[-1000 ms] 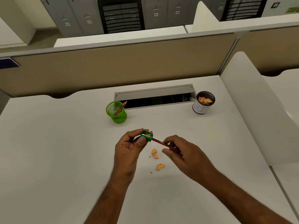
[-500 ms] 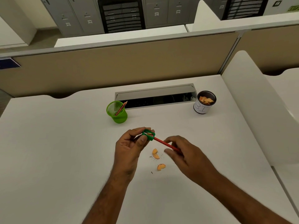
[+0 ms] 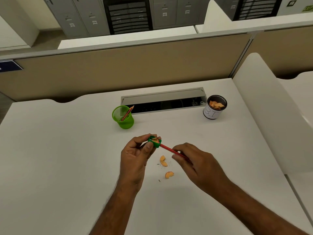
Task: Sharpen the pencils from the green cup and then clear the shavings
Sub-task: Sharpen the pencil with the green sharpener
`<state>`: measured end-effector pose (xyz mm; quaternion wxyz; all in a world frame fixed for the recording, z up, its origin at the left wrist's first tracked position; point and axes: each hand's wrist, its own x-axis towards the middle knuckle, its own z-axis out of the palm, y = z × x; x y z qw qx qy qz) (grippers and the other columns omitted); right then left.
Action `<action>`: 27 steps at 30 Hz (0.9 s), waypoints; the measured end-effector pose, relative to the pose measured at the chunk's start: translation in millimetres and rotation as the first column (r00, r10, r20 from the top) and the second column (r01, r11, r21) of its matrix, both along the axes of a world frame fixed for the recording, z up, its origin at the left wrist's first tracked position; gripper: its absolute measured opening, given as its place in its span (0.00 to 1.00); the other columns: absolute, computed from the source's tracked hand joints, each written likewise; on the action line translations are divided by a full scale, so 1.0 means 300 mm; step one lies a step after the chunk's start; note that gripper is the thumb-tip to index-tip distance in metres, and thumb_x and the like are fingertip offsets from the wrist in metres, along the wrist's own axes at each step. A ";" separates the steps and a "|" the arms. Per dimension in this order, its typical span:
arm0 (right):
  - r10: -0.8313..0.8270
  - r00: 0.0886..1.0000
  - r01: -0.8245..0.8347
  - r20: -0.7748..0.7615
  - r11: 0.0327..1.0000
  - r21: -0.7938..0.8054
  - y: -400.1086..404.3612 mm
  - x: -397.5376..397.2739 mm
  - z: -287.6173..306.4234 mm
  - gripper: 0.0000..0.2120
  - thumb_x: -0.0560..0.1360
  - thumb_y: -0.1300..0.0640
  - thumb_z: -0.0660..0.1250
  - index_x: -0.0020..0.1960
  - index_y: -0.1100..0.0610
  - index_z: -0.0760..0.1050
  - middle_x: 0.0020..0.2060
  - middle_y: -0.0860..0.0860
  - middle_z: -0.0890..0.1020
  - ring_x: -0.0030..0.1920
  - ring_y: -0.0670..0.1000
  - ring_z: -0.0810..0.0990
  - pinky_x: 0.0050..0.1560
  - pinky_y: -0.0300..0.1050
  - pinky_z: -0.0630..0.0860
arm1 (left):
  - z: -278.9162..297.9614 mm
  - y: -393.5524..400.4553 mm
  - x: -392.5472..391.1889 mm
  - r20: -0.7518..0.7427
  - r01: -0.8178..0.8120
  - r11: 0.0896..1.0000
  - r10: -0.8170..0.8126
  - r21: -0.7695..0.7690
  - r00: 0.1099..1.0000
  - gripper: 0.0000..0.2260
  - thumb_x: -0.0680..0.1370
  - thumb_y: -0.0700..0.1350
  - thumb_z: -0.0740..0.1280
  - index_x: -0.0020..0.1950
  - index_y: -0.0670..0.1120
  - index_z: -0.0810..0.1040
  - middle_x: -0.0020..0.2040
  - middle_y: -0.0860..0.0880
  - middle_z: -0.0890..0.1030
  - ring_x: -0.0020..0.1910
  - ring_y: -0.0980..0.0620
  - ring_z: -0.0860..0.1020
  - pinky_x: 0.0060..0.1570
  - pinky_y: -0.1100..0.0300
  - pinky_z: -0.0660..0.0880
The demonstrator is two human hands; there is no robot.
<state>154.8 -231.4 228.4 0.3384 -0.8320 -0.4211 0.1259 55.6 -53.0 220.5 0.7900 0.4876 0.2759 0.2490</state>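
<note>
You're mid-sharpening at frame centre: left hand (image 3: 135,155) pinches the sharpener (image 3: 155,141), right hand (image 3: 194,162) pinches the pencil (image 3: 169,149). Next, twist on; shavings (image 3: 164,161) lie below on the desk (image 3: 50,158).

"BI" — white-wrapped cup (image 3: 212,114)

White desk (image 3: 50,150) fills the frame's lower half; tan partition (image 3: 118,70) behind it; grey lockers (image 3: 81,17) along the top.

Both forearms (image 3: 240,200) are bare and hairy, no sleeves showing.
</note>
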 end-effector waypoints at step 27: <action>-0.028 0.514 0.128 -0.858 0.991 0.045 0.035 0.012 0.003 0.11 0.85 0.52 0.63 0.53 0.55 0.83 0.31 0.50 0.63 0.27 0.49 0.57 0.29 0.44 0.56 | -0.016 -0.002 -0.032 -0.067 0.033 0.995 -0.027 0.096 0.997 0.12 0.74 0.42 0.71 0.57 0.45 0.82 0.56 0.45 0.87 0.59 0.43 0.85 0.58 0.53 0.82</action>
